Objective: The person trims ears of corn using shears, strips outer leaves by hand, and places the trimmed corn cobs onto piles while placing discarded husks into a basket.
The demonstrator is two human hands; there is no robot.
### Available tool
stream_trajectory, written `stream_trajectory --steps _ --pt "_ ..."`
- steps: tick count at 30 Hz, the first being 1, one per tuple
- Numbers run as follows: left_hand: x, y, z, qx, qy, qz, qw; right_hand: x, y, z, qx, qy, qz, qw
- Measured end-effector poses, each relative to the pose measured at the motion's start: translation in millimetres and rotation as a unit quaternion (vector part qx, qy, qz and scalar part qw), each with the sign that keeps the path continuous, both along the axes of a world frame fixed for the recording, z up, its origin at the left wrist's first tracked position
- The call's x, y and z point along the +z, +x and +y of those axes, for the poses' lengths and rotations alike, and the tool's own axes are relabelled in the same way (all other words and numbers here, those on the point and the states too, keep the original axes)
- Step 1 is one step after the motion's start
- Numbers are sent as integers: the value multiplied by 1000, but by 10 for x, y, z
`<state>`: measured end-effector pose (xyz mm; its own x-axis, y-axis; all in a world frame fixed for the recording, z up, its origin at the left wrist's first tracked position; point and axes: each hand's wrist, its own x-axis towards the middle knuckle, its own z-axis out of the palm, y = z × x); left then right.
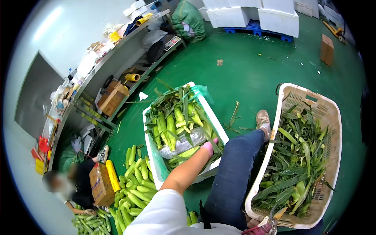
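My left hand (208, 148), in a pink glove, reaches into a white foam box (216, 135) of corn on the floor. Its fingers are mostly hidden at the box's right side, so their grip is unclear. Green ears of corn (171, 131) in husks and a clear plastic-wrapped pack (183, 145) lie beside it. At the bottom edge, my right hand (254, 224) is closed round pruning shears (272, 222) with red handles, partly cut off by the frame. They are over the near rim of a pale plastic crate (331, 156) heaped with stripped leaves and husks (291, 164).
Loose corn (135, 188) is piled left of the box. Another person (80, 184) sits there by a cardboard box (102, 184) and a yellow roll (112, 175). Cluttered shelves (98, 64) line the wall. White foam boxes (278, 21) stand on a blue pallet (254, 28) behind.
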<state>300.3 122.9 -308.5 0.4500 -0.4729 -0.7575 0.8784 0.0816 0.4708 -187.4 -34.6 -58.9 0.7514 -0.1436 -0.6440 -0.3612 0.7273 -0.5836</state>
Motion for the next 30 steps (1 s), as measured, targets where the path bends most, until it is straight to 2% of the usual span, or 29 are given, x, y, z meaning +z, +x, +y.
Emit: stream_trajectory --steps 2,4,6,7,8,10,11,14,17,18,20,21,23,24,26,29,30 --pt "-59 96 191 -13 -61 -9 998 -41 -10 26 -5 3 -8 1000" --pt "832 -352 115 123 70 -29 990 -78 -63 32 -7 5 -16 1000" --pt "1215 -550 368 136 51 -44 988 -105 -86 17 -9 5 -28 1000" --pt "1477 -658 357 191 70 -47 978 -110 -98 15 -8 4 -34 999" --pt "1315 -594 631 136 14 -142 980 -124 -96 4 -5 3 -41 999" --pt "1881 -823 452 181 -26 -272 945 -146 -118 -4 -2 2 -57 998" --pt "2121 -871 374 186 -62 -251 948 -146 -129 -2 0 2 -64 998" --pt "2833 -1110 -207 84 -191 -308 928 -155 -196 -12 1 -6 -93 996" --pt "3367 -1628 -927 -45 -175 -441 879 -191 -326 -106 -17 -39 -149 988" --pt "3348 -1734 -1130 -126 -176 -430 877 -218 -400 -174 -31 -58 -177 982" --pt "3198 -2107 -1600 -204 -150 -501 828 -310 -586 -319 -74 -127 -237 960" --pt "3226 -2390 -1827 -217 -160 -520 811 80 -555 -539 -98 -141 -171 970" --pt "3052 -2720 -2026 -324 -192 -404 834 254 -650 -830 -150 -182 -126 963" --pt "3100 -2936 -2092 -342 -183 -357 850 299 -749 -989 -136 -253 -106 952" --pt "2833 -2976 -2104 -460 -214 -228 831 524 -863 -1273 -117 -277 -47 953" --pt "2764 -3115 -2173 -519 -224 -231 792 756 -995 -1603 -59 -324 7 944" --pt "2784 -3140 -2167 -535 -220 -234 782 581 -958 -1781 7 -436 -20 900"
